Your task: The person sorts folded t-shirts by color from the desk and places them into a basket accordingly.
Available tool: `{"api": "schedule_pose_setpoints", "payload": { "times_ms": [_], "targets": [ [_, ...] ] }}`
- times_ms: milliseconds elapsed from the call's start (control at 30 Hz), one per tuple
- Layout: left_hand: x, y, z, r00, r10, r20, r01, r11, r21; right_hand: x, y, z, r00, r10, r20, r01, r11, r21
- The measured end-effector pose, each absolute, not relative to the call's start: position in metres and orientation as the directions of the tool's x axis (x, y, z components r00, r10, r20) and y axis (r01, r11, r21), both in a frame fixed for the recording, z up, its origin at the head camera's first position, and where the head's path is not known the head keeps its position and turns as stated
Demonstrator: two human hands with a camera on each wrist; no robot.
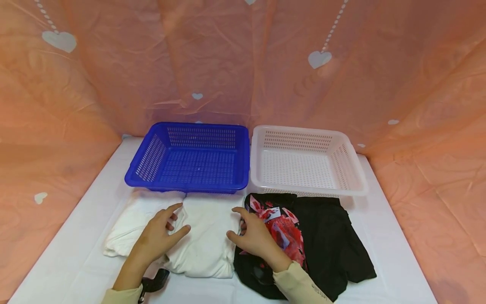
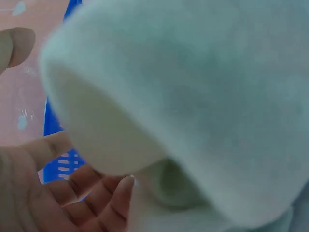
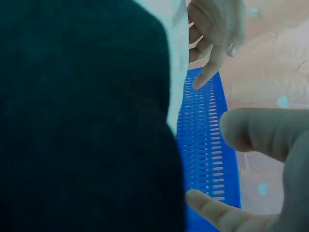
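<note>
A folded white garment (image 1: 206,240) lies in the middle of the table, between both hands. My left hand (image 1: 155,234) is at its left side, thumb and forefinger apart, other fingers bent down by the gap beside a second white garment (image 1: 127,223). At the opposite side is my right hand (image 1: 256,236), thumb and forefinger spread and pointing at the white garment's right edge. That hand overlaps a black garment with a red floral print (image 1: 286,236). In the left wrist view, pale cloth (image 2: 193,87) fills most of the picture, the fingers (image 2: 89,193) near its lower edge.
Behind the garments stand a blue plastic basket (image 1: 186,185) and, to its right, a white plastic basket (image 1: 303,190). Black folded clothing (image 1: 330,245) lies at the right. An orange curtain (image 1: 228,63) with pale hearts hangs around the white table (image 1: 395,253).
</note>
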State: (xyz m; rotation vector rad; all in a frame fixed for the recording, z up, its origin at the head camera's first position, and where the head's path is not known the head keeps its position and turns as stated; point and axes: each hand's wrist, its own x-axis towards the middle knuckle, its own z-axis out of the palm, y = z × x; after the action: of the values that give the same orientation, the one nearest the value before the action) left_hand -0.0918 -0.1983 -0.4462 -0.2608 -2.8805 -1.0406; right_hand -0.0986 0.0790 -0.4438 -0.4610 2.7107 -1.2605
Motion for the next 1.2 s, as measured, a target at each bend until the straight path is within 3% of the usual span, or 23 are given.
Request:
{"api": "schedule_pose_setpoints", "payload": {
  "times_ms": [333,833,1200],
  "targets": [
    [-0.097,-0.197,-0.452,-0.989,0.145,0.024,0.130,0.780,0.612,-0.102,0.071,-0.454,-0.948,-0.316,0.043,-0.269,0.720,-0.640],
    [-0.095,-0.183,-0.454,-0.987,0.160,0.000,0.127,0.786,0.606,-0.107,0.066,-0.466,-0.927,-0.359,0.105,-0.320,0.616,-0.720],
    [-0.100,-0.169,-0.455,-0.975,0.211,0.064,0.201,0.732,0.651,-0.103,0.060,-0.474,-0.938,-0.332,0.099,-0.291,0.600,-0.745]
  ]
}}
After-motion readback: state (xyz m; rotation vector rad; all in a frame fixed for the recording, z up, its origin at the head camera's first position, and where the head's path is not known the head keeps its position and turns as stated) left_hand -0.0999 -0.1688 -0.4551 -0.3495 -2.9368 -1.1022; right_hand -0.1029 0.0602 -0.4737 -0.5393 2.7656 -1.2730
